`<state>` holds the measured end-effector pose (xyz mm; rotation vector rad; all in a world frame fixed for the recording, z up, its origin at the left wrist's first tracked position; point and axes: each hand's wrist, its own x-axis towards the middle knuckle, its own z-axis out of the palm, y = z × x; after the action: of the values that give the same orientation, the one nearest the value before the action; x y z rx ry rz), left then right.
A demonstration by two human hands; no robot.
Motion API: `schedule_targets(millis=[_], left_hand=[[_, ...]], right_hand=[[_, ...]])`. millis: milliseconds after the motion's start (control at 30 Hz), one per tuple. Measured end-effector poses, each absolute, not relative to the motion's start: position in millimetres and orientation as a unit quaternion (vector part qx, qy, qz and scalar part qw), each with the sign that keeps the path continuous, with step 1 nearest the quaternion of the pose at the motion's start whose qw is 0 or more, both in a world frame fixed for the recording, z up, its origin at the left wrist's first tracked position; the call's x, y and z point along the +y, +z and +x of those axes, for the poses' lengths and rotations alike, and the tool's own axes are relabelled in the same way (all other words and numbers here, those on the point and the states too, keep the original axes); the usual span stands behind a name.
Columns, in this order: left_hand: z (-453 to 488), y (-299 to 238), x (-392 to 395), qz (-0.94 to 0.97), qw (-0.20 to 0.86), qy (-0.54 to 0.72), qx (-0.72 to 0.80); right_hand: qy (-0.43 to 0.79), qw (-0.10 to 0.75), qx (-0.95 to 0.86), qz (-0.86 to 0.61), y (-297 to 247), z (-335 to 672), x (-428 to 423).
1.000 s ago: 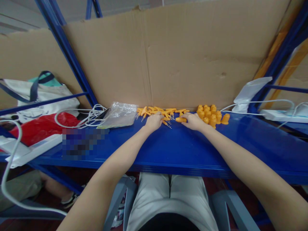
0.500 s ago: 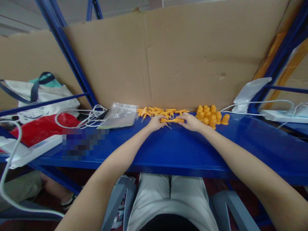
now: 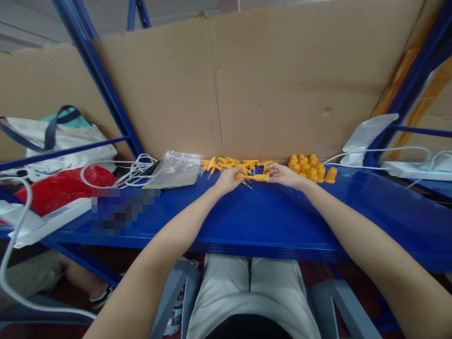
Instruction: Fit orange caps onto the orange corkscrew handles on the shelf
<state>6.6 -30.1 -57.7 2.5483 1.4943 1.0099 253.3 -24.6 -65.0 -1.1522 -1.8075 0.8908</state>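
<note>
I have partly spread my right hand at the yellow piece, grip unclear, so my left hand, pinched on it, likely steadies it.

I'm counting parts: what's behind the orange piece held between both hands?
Behind the held piece lie orange corkscrews, then cardboard. Whatever the left hand, right hand and piece cover can't be seen.
</note>
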Motion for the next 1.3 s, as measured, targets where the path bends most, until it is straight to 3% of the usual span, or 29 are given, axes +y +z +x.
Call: schedule_targets(millis=[167,367,500,833,1133,1300], left_hand=[[6,-58,-30,0.804,0.069,0.344,0.480],[12,-57,-36,0.753,0.218,0.343,0.517],[14,-56,-38,0.736,0.260,0.347,0.520],[5,-62,-26,0.805,0.085,0.360,0.464],[7,-61,-27,0.818,0.006,0.372,0.439],[6,-60,-28,0.818,0.023,0.371,0.440]], right_hand=[[0.407,0.417,-0.672,-0.458,-62,251,-27],[0.336,0.439,-0.703,-0.447,-61,250,-25],[0.321,0.447,-0.715,-0.432,-60,251,-25],[0.377,0.439,-0.667,-0.469,-54,243,-34],[0.439,0.442,-0.616,-0.482,-48,236,-42],[0.452,0.422,-0.617,-0.486,-46,236,-44]])
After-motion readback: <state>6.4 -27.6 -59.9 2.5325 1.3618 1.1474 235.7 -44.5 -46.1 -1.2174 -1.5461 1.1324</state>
